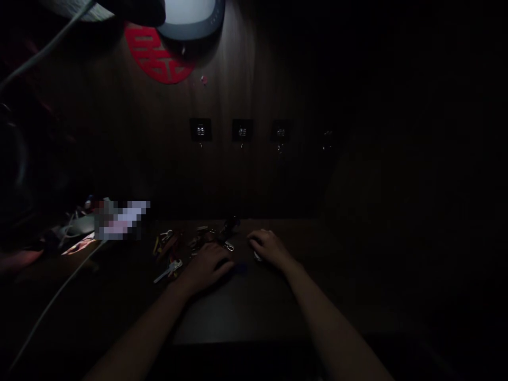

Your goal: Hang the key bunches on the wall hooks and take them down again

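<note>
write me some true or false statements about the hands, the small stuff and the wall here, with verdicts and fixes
1. The right hand is nearer the silver key-shaped piece than the left hand is. False: the left hand is nearer.
2. The red cut-out is up on the wall. True.
3. The two hands are clasped together. False: there is a gap between them.
4. Several dark square fittings stand in a row on the wall. True.
5. The whole scene is brightly lit. False: most of it is dark.
</note>
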Demonstrator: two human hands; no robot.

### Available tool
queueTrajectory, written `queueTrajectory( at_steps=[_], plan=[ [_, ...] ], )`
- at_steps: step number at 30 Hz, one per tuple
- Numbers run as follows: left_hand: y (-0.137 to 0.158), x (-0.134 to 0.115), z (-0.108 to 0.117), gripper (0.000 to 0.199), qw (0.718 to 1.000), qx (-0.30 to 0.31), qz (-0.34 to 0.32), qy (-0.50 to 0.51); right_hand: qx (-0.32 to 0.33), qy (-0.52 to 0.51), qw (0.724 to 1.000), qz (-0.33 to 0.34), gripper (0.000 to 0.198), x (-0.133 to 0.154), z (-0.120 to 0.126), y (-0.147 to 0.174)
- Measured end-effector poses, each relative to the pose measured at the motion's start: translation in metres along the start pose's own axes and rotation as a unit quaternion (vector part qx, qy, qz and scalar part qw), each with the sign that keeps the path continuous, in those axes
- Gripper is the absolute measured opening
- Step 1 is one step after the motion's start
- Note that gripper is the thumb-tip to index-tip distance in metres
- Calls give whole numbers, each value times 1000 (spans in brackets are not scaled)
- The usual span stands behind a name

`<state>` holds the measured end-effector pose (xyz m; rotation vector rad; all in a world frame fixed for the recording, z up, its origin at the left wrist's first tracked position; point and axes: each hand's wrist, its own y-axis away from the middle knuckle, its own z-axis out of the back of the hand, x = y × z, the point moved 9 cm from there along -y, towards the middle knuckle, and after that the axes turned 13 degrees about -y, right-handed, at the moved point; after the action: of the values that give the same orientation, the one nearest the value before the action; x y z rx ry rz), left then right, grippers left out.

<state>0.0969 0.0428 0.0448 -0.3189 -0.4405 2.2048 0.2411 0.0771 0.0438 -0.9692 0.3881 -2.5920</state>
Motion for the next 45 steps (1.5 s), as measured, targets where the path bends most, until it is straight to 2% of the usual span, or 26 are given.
queueTrajectory(
  at_steps=[4, 7, 10, 13, 17, 23, 30, 39, 42, 45],
  plan=[
    [-2, 9, 11, 29, 999, -35, 21, 7, 15, 72, 997, -8, 21, 5, -3, 1],
    [0, 29, 16, 32, 994, -73, 86, -10, 16, 104, 994, -16, 27, 9, -7, -3],
    [5, 51, 17, 25, 983, -100, 152, -29, 30, 94, 995, -33, 39, 11, -17, -10],
    [9, 67, 14, 23, 975, -101, 193, -35, 74, 70, 994, -38, 49, 15, -30, -15],
    [11, 75, 8, 25, 975, -84, 205, -26, 113, 61, 991, -35, 47, 17, -38, -16],
    [12, 75, 10, 25, 975, -83, 206, -22, 55, 98, 993, -28, 31, 16, -12, -13],
    [15, 77, 13, 25, 970, -76, 225, -41, -5, 136, 985, -103, 41, -3, 19, -3],
    [19, 88, 15, 26, 958, -64, 266, -85, -46, 153, 971, -180, 41, -26, 35, 3],
    [20, 88, 17, 25, 957, -64, 266, -99, -58, 164, 971, -163, 35, -25, 35, 3],
    [21, 88, 22, 23, 953, -70, 268, -120, -75, 145, 982, -94, 26, -12, 28, -1]
  ],
)
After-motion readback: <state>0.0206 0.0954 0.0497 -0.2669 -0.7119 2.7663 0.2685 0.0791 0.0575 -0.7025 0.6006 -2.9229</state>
